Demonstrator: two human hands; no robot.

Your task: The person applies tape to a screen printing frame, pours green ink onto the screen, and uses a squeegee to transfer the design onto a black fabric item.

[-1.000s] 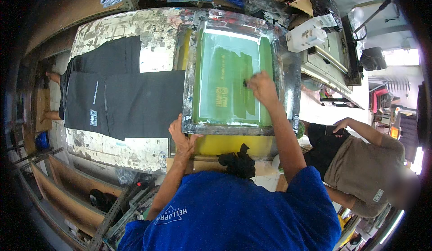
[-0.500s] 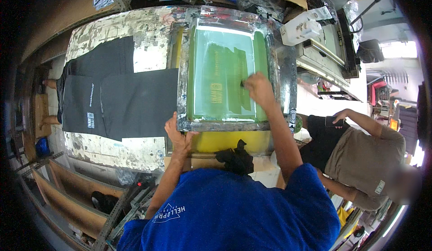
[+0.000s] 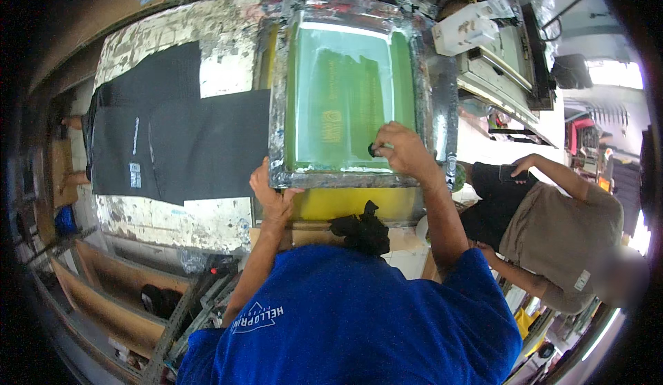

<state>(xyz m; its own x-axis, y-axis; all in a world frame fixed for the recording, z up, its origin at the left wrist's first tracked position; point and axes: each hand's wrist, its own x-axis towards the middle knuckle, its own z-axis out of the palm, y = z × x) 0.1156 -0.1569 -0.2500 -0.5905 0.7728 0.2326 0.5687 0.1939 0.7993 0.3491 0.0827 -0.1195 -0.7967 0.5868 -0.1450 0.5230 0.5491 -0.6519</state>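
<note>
Looking down from the head cam here, going left to right: far left there's a dark shirt [image 3: 173,143] laid flat on the paint-splattered table [image 3: 207,67], its edge running under the metal-framed printing screen [image 3: 359,102]. My left hand [image 3: 273,195] is clamped on the near left corner of that frame, fingers curled over the rail, so it's basically pinning the screen down. The green mesh sits in the middle of the view, square on the yellow platen [image 3: 345,204], with a faint design showing through it. My right hand [image 3: 400,151] is down on the mesh near the lower right, fingers pinched narrow around a small dark thing [image 3: 373,151], maybe a wad or a dauber, too small for me to say. Reads to me like a spot touch-up or wipe on the screen, with the frame braced. Next bit probably wants light, even pressure from the right hand so the mesh doesn't get stretched, while the left keeps the frame from sliding. A black rag [image 3: 360,229] sits just below the frame, and off to the right another person [image 3: 552,226] in a tan shirt stands by the bench.
</note>
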